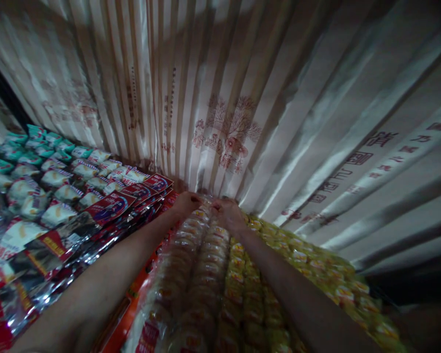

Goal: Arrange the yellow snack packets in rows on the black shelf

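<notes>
Both my arms reach forward over rows of wrapped round pastries (193,274) in clear plastic. At the far end of these rows, my left hand (187,203) has its fingers pinched together on clear plastic wrap. Just to its right, my right hand (226,212) is closed as well, thumb and fingers on the same wrap (206,198). The two hands are a small gap apart, close to the pleated printed curtain (220,88). Dim light and blur hide the exact edge of plastic between the fingertips.
On the left lie several white wrapped snacks (55,179) with green-topped ones behind, and stacked red and black packets (110,208). An orange-red package (132,299) lies beside the pastries. Yellow-wrapped items (301,260) fill the right. The curtain rises directly behind everything.
</notes>
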`<state>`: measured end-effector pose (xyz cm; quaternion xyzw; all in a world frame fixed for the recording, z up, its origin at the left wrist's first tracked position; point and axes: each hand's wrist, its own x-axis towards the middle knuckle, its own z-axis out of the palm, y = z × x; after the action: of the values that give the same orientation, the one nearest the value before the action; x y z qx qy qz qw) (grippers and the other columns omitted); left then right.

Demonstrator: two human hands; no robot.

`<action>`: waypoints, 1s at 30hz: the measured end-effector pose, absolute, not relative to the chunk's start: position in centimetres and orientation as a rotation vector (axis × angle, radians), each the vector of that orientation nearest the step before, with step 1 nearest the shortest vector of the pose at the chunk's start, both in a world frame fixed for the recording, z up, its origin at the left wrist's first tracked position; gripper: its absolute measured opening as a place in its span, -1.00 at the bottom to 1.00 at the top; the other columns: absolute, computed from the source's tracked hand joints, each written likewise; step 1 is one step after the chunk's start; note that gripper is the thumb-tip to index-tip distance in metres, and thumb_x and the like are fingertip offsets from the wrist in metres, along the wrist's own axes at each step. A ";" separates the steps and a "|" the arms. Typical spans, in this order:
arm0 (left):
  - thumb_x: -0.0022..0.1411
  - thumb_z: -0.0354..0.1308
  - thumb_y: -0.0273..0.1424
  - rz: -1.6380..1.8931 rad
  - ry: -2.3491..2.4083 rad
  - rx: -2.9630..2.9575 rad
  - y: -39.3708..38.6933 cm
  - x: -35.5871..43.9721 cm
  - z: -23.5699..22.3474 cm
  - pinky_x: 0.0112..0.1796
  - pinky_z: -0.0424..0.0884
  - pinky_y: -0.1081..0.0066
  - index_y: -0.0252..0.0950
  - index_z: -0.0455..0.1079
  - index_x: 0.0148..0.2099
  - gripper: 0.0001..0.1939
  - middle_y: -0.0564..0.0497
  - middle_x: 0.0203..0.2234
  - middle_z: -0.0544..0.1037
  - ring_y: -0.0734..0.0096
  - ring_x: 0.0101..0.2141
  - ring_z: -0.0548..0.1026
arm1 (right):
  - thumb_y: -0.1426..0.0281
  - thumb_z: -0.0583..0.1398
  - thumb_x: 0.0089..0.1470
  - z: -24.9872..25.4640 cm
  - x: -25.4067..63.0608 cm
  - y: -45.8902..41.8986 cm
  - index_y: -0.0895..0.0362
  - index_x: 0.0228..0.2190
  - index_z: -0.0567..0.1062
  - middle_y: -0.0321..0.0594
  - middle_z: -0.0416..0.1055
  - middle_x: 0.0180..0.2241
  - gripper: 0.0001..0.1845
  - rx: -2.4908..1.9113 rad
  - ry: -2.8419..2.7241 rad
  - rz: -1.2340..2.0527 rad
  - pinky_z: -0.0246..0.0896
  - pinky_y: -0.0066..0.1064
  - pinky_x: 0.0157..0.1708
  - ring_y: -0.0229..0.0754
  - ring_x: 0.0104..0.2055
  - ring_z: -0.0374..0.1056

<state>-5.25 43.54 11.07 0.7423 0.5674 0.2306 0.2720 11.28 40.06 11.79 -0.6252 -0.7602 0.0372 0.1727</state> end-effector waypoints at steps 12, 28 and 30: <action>-0.01 0.08 -0.52 0.386 1.401 2.071 41.7 -8.4 12.1 -0.50 0.20 0.56 -0.38 0.47 -0.48 -0.86 0.07 -0.62 0.47 0.45 -0.50 0.40 | 0.40 0.08 0.09 12.0 10.2 38.8 0.12 -0.38 0.51 -0.20 0.49 -0.34 -0.80 -1.684 -2.203 -0.105 0.04 -0.38 -0.07 -0.19 -0.23 0.29; 0.05 0.10 -0.44 0.596 1.482 1.973 40.7 -8.6 11.0 -0.41 0.31 0.55 -0.36 0.49 -0.36 -0.84 0.03 -0.51 0.54 0.43 -0.42 0.46 | 0.43 0.09 0.05 12.6 8.8 36.8 0.12 -0.40 0.51 -0.20 0.50 -0.32 -0.82 -1.832 -2.233 -0.058 0.07 -0.44 -0.14 -0.17 -0.16 0.30; 0.03 0.10 -0.43 0.580 1.531 1.979 40.6 -8.6 11.0 -0.43 0.30 0.54 -0.35 0.49 -0.39 -0.85 0.04 -0.56 0.52 0.42 -0.45 0.45 | 0.43 0.08 0.06 12.7 8.7 36.6 0.13 -0.39 0.50 -0.19 0.49 -0.32 -0.82 -1.841 -2.225 -0.073 0.05 -0.42 -0.11 -0.17 -0.18 0.29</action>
<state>-8.57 40.56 10.96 0.7391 0.5719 0.2166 0.2824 8.72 36.59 12.67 -0.6321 -0.7641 -0.0249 0.1261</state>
